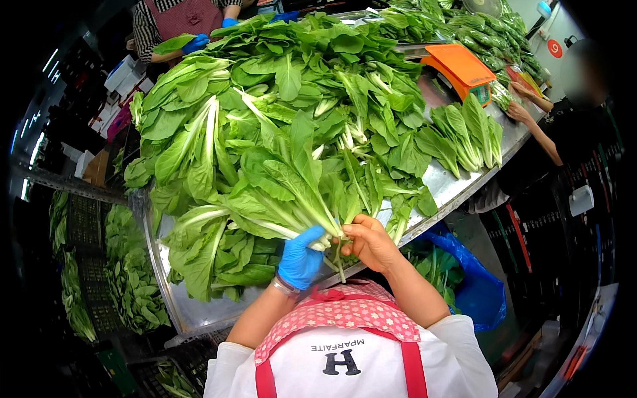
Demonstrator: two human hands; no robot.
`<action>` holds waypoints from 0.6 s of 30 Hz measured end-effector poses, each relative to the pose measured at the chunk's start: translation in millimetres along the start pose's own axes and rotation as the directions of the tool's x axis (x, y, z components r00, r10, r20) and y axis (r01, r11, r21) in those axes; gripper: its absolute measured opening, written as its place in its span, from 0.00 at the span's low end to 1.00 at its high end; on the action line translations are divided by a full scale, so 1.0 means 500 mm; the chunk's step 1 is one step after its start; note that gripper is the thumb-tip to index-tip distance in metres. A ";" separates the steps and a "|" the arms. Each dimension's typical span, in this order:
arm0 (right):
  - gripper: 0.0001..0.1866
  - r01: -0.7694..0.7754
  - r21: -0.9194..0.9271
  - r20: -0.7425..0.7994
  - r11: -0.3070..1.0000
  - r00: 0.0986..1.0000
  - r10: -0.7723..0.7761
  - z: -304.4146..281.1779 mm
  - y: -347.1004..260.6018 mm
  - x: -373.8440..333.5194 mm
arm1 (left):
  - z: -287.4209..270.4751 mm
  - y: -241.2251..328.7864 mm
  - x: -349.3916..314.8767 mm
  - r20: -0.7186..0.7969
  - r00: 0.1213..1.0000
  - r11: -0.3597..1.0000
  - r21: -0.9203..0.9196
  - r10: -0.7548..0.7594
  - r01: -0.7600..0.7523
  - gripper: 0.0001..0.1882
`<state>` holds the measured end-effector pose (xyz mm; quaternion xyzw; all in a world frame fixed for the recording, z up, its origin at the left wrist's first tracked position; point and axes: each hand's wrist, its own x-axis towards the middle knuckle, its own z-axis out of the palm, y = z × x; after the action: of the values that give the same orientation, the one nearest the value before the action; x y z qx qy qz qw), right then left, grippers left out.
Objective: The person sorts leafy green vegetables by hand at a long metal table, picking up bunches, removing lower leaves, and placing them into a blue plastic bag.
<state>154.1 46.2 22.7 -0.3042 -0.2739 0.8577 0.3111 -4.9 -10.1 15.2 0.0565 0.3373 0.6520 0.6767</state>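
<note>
Near the table's front edge, my left hand (302,257), in a blue glove, is closed round the pale stem ends of a bunch of leafy greens (292,182). The leaves fan out away from me over the pile. My bare right hand (370,243) pinches at the stalks beside those stem ends, thumb and fingers together. A thin green stalk (341,265) hangs down between the hands. A large heap of loose leafy greens (279,79) covers most of the metal table (192,312) in front of me.
Several greens lie in a neat row (468,136) at the right, near an orange-topped scale (461,66). A blue bag (481,285) with greens stands below the table's right edge. Crates of greens (126,278) sit at the left. Co-workers handle greens at far left and far right.
</note>
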 end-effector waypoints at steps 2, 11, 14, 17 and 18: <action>0.16 -0.023 -0.064 0.023 0.998 0.999 0.024 0.006 -0.011 0.000 | 0.002 0.006 -0.005 0.054 0.998 1.000 -0.004 0.012 -0.012 0.21; 0.16 0.078 -0.117 0.063 0.990 0.995 -0.071 0.030 -0.015 0.003 | 0.027 0.021 -0.024 0.069 0.994 0.980 0.173 0.084 -0.095 0.20; 0.13 0.125 -0.083 0.036 0.989 0.992 -0.122 0.025 -0.004 0.002 | 0.035 0.014 -0.019 -0.007 0.993 0.981 0.154 0.119 -0.117 0.18; 0.09 0.247 -0.114 0.015 0.962 0.969 -0.246 0.025 0.003 -0.007 | 0.037 0.010 -0.008 -0.030 0.991 0.991 -0.021 0.131 -0.131 0.19; 0.08 0.286 -0.156 0.032 0.945 0.958 -0.285 0.026 0.004 -0.013 | 0.036 0.011 -0.003 -0.074 0.991 0.993 0.001 0.115 -0.116 0.18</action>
<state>148.5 36.7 32.3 -0.2811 -0.3839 0.7804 0.4056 -0.2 -4.3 32.4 0.0508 0.3572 0.6923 0.6250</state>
